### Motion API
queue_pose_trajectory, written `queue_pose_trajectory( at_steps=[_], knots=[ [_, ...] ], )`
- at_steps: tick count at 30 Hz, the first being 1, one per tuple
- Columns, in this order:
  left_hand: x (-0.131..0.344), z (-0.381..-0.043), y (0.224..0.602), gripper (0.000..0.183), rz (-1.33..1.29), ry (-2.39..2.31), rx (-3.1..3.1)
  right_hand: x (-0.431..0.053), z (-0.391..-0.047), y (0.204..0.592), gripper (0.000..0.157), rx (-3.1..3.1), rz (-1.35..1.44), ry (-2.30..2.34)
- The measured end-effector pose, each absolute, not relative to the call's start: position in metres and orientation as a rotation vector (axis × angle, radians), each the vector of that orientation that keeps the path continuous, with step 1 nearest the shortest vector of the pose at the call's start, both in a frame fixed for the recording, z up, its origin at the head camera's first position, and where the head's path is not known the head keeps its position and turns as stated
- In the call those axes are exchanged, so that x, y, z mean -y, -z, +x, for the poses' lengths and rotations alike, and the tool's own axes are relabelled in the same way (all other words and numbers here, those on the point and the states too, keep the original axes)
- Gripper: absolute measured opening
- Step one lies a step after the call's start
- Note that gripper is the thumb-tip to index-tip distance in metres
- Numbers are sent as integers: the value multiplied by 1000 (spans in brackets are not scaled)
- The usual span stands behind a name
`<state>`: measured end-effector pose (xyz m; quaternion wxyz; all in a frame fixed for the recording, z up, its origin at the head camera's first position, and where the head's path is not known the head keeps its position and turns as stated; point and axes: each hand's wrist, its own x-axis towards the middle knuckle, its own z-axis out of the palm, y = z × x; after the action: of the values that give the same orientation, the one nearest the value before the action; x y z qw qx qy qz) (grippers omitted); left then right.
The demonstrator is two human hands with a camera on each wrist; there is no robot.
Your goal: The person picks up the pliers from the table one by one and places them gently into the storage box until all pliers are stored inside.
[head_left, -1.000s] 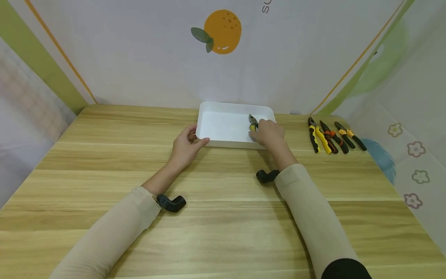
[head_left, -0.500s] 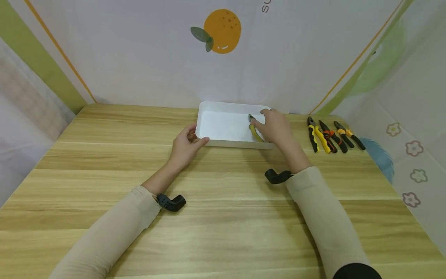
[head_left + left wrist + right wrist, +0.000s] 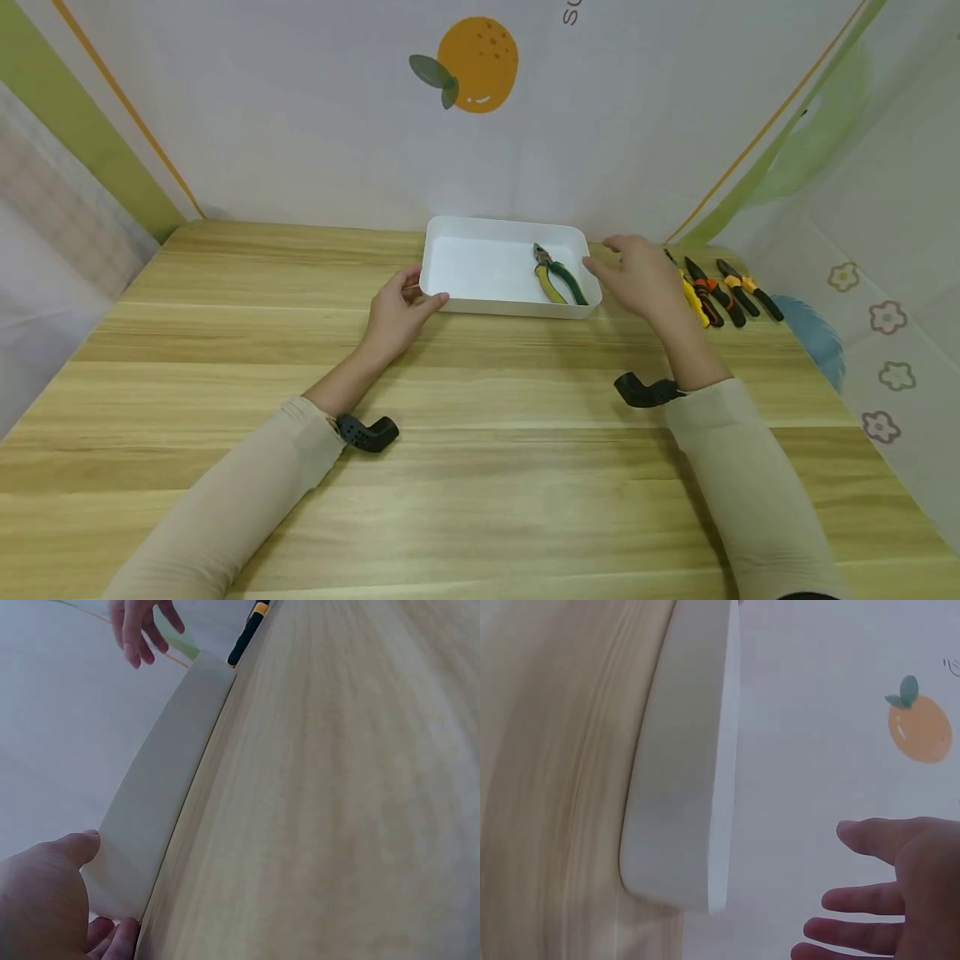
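Observation:
A white rectangular tray (image 3: 480, 268) lies at the back of the wooden table. Inside its right part rest pliers with one yellow and one green handle (image 3: 556, 287), tips toward the back. My left hand (image 3: 397, 318) holds the tray's front left corner; in the left wrist view its thumb (image 3: 81, 846) is against the wall and the fingers bend round the end. My right hand (image 3: 643, 275) is just right of the tray, in the air, fingers spread and holding nothing. The right wrist view shows those fingers (image 3: 859, 934) apart from the tray wall.
To the right, yellow-and-black pliers (image 3: 694, 302) are partly covered by my right hand. Beside them lie red-and-black pliers (image 3: 717, 296) and orange-and-black pliers (image 3: 750, 292). A white cloth wall (image 3: 315, 125) with a printed orange stands behind the table.
My right hand has let go of the yellow-and-green pliers, leaving them in the tray, and has moved right toward the other pliers. The left hand has stayed on the tray corner.

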<state>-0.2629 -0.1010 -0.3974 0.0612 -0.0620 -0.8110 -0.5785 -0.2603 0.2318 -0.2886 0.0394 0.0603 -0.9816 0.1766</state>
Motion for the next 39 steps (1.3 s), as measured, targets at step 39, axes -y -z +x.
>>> queue_pose_trajectory(
  at_steps=[39],
  knots=[
    [102, -261, 395, 68, -206, 1753, 2471, -320, -274, 330, 86, 3058, 22, -599]
  ],
)
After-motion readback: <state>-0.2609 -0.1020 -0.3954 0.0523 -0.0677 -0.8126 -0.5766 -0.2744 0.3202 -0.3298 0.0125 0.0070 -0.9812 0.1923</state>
